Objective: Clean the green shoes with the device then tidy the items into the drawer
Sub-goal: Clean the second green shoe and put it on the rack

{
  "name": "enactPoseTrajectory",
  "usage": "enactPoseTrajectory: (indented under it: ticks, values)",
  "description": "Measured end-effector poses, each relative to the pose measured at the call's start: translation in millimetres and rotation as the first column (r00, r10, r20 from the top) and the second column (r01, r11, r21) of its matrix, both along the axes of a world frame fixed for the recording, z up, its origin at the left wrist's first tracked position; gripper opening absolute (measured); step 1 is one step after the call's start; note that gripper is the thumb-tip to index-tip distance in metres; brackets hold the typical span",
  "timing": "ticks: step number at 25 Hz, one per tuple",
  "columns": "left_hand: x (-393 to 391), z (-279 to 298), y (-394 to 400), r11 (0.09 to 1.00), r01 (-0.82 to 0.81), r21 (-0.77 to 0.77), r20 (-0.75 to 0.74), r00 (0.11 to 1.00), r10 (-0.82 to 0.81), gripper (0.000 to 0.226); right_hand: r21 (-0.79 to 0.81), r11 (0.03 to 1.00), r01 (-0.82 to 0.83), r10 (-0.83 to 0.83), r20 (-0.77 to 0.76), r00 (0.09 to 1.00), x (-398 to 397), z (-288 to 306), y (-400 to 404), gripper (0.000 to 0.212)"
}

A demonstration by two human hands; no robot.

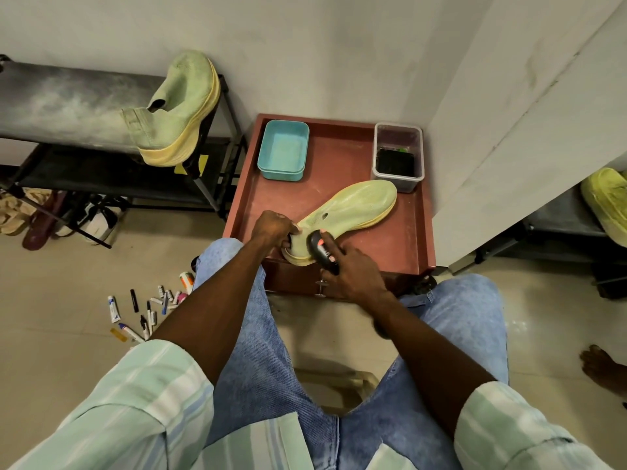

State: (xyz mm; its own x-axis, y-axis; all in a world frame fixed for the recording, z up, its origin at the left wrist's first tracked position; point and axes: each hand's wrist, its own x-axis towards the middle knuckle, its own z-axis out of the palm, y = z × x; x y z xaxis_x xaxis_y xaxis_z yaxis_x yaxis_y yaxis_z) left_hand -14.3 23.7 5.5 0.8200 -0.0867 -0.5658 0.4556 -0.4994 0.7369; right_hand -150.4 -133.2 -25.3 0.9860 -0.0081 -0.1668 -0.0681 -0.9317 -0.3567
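The person sits with knees apart in blue jeans, facing a low reddish-brown table [400, 239] with a raised rim. A green shoe [353, 206] lies on its side across the near part of that table, its pale ribbed sole turned up and its toe pointing far and to the right, the heel end hanging over the near edge.

The left hand [273, 228] grips the heel end of this shoe, fingers curled into and around the opening. The right hand [349, 271] is wrapped around a black cleaning device [320, 249] with a red and white label; its fingers are clamped on the body and the device's head rests against the shoe near the heel.

On the far left of the table sits a turquoise tub [284, 150]. On the far right stands a clear plastic container [398, 156] holding something dark; the shoe's toe lies just beside it.

To the left, a dark metal rack [217, 137] stands against the wall, and a second green shoe [176, 110] rests on its top shelf, tilted with the yellow sole facing right. Sandals and other footwear lie under the rack. Markers and small tubes [146, 310] are scattered on the tiled floor near the person's left knee. At the right edge another yellow-green shoe [607, 201] shows on a lower shelf.
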Motion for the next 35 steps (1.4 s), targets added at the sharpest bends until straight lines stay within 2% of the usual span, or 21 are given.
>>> enactPoseTrajectory:
  ticks: [2,4,5,7,9,10,12,14,15,17,19,21,22,24,25,26,28,30,32,33,35]
  values:
    - [0,-2,0,1.0,-0.007,-0.008,-0.004,1.0,0.007,0.014,0.108,0.932,0.347,-0.346,-0.028,0.938,7,4,-27,0.084]
    - [1,-3,-1,1.0,-0.001,0.0,0.002,1.0,0.001,0.012,0.184,0.847,0.498,-0.494,-0.072,0.867,6,7,-34,0.087]
    - [2,-3,-1,1.0,-0.003,0.003,0.008,1.0,0.003,0.01,0.214,0.872,0.44,-0.435,-0.074,0.898,5,10,-25,0.088]
    - [2,-4,-1,1.0,-0.001,0.013,0.02,1.0,0.0,0.008,0.186,0.97,0.156,-0.152,-0.037,0.988,-2,12,7,0.089]
    - [2,-4,-1,1.0,0.014,0.028,0.035,0.999,-0.015,0.007,0.084,0.991,-0.106,0.109,-0.039,0.993,-8,7,20,0.087]
    - [1,-4,-1,1.0,0.013,0.021,0.034,0.999,-0.014,0.007,0.03,0.992,-0.126,0.127,-0.028,0.991,-6,6,11,0.086]
    - [1,-4,-1,1.0,-0.006,0.003,0.021,1.0,0.006,0.009,0.043,0.987,0.154,-0.154,-0.017,0.988,5,0,-22,0.084]
    - [1,-4,-1,1.0,-0.018,0.004,0.01,1.0,0.018,0.013,0.196,0.801,0.565,-0.563,-0.074,0.823,12,1,-55,0.087]
    - [2,-5,-2,1.0,-0.018,0.008,0.013,1.0,0.018,0.013,0.225,0.756,0.615,-0.615,-0.075,0.785,12,0,-58,0.089]
    - [2,-5,-1,1.0,-0.02,0.016,0.022,1.0,0.02,0.01,0.254,0.851,0.46,-0.466,-0.041,0.884,9,2,-33,0.09]
    - [4,-8,-2,0.999,-0.014,0.036,0.029,0.999,0.013,0.008,0.188,0.972,0.138,-0.135,-0.028,0.99,4,6,8,0.089]
    - [4,-10,-1,0.998,-0.015,0.056,0.035,0.999,0.013,0.007,0.064,0.994,-0.089,0.09,-0.017,0.996,2,6,16,0.085]
    - [3,-9,-1,0.998,-0.014,0.056,0.028,1.0,0.013,0.007,0.0,0.997,-0.079,0.079,-0.01,0.997,5,4,6,0.085]
    - [3,-9,-1,0.999,-0.011,0.05,0.022,1.0,0.01,0.009,0.066,0.966,0.249,-0.248,-0.02,0.969,14,0,-29,0.085]
    - [3,-9,-1,0.999,-0.004,0.048,0.022,1.0,0.003,0.01,0.143,0.879,0.455,-0.451,-0.062,0.89,17,0,-47,0.086]
    - [3,-8,-2,0.999,0.0,0.05,0.027,1.0,-0.001,0.01,0.193,0.811,0.552,-0.546,-0.09,0.833,18,-1,-55,0.088]
    - [4,-10,-1,0.998,0.005,0.059,0.037,0.999,-0.008,0.01,0.246,0.85,0.465,-0.461,-0.078,0.884,14,4,-37,0.089]
    - [5,-13,0,0.998,0.007,0.065,0.04,0.999,-0.01,0.01,0.181,0.974,0.137,-0.13,-0.051,0.99,10,10,3,0.089]
    - [6,-14,2,0.998,0.01,0.063,0.045,0.999,-0.013,0.01,0.067,0.992,-0.104,0.106,-0.025,0.994,6,10,15,0.084]
    - [6,-15,2,0.998,0.005,0.056,0.044,0.999,-0.007,0.01,-0.004,0.995,-0.096,0.096,0.008,0.995,8,7,6,0.083]
    - [5,-13,1,0.999,-0.005,0.04,0.044,0.999,0.003,0.01,0.021,0.977,0.21,-0.211,0.007,0.978,17,4,-30,0.084]
